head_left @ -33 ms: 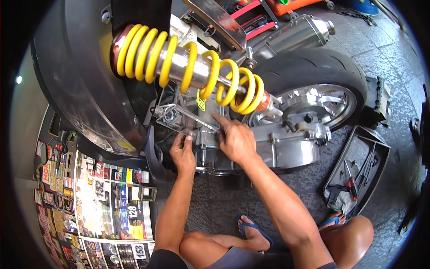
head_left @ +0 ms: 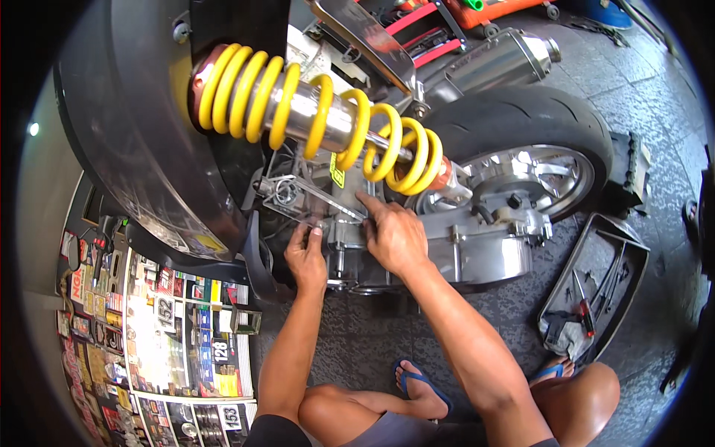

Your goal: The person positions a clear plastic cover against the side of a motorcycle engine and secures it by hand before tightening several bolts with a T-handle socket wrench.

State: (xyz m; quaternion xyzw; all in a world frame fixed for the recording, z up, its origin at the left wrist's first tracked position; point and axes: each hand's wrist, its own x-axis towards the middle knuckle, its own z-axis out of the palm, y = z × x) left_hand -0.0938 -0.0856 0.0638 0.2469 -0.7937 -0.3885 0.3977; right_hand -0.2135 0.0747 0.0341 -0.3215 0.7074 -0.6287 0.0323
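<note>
A silver metal bracket (head_left: 324,197) with a round opening at its left end lies against the scooter's engine casing (head_left: 439,249), under a yellow coil-spring shock absorber (head_left: 320,112). My left hand (head_left: 307,261) is closed, thumb and fingers pinched at the bracket's lower edge. At the right end of its long arm is my right hand (head_left: 400,237). That hand's index finger stretches onto the casing, while the other fingers curl at the bracket tip. The thumb and what lies under the palm are hidden.
Right of the engine is the rear wheel (head_left: 521,134), with a silver exhaust muffler (head_left: 495,65) behind it. A metal tray (head_left: 639,242) holds a red-handled screwdriver (head_left: 586,313) and other tools. Dark bodywork (head_left: 141,127) rises at left, above a display rack (head_left: 182,335) of packaged parts.
The whole view has shifted slightly, so the scooter sits a little lower and further right. Both hands keep their places on the bracket and engine.
</note>
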